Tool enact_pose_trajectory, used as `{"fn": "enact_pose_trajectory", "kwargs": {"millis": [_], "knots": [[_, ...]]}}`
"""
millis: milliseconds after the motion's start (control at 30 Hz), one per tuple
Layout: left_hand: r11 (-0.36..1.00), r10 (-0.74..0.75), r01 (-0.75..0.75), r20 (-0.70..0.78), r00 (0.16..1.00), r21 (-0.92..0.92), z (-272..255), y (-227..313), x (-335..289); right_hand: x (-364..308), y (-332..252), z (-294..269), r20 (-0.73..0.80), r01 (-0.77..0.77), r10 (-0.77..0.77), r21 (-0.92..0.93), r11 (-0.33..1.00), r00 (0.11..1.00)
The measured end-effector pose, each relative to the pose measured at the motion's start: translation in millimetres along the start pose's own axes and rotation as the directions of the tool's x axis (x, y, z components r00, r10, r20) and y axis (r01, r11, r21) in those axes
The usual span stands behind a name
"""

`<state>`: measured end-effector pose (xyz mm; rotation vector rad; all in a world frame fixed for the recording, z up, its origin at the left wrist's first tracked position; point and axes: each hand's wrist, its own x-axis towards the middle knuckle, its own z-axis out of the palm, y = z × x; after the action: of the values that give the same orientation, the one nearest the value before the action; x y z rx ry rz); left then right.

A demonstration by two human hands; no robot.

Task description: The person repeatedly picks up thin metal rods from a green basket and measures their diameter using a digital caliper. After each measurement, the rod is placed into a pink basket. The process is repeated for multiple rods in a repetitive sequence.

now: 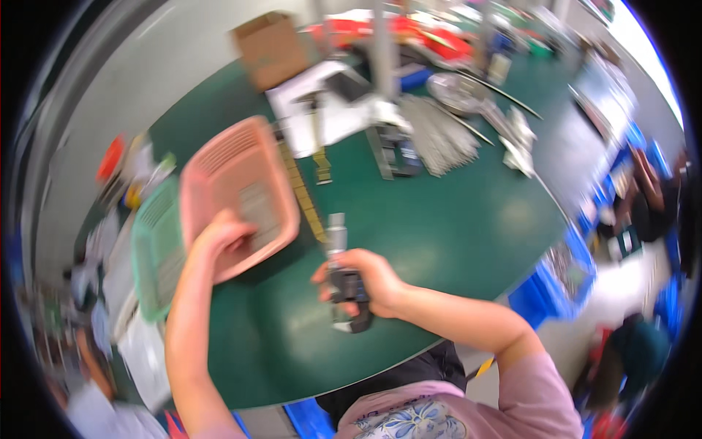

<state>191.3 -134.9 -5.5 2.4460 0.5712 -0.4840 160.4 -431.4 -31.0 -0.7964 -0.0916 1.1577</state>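
My right hand (pixel 369 282) is wrapped round a digital micrometer (pixel 349 289), black-bodied with a silver barrel pointing away from me, above the green tabletop. My left hand (pixel 232 233) reaches over the near side of a pink plastic basket (pixel 191 192), its fingers curled together. Whatever those fingers may hold is too blurred to make out. On the basket's bottom, beyond the left hand, lies a patch of thin grey pieces (pixel 257 203).
Left of the pink basket stands a green basket (pixel 156 249). A yellowish strip (pixel 303 194), a caliper-like tool (pixel 318 139), a grey-black device (pixel 398 152) and thin metal rods (pixel 441 135) lie beyond. A cardboard box (pixel 270 50) sits farther back; a blue bin (pixel 541 293) stands right.
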Motion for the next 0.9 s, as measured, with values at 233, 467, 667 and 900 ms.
{"fn": "enact_pose_trajectory", "kwargs": {"millis": [233,467,667,900], "knots": [[0.872,-0.202,0.213,0.073,0.977,-0.441,15.4,-28.9,-2.4,-2.0,11.2,-1.7,-0.03,0.022,-0.021,0.01,1.0,0.999],[0.545,0.139,-0.062,0.017,0.99,-0.836,-2.4,-24.6,-32.7,-19.9,15.3,-4.4,-0.036,0.067,-0.066,0.029,0.997,0.997],[0.273,0.225,-0.349,-0.293,0.929,-0.897,44.8,-6.4,-130.1,-7.7,6.2,0.0,-0.079,0.132,-0.125,0.089,0.987,0.989],[0.111,0.296,-0.314,-0.27,0.916,-0.943,126.9,14.1,-150.6,1.0,-0.8,-3.7,-0.086,0.168,-0.163,0.056,0.984,0.983]]}}
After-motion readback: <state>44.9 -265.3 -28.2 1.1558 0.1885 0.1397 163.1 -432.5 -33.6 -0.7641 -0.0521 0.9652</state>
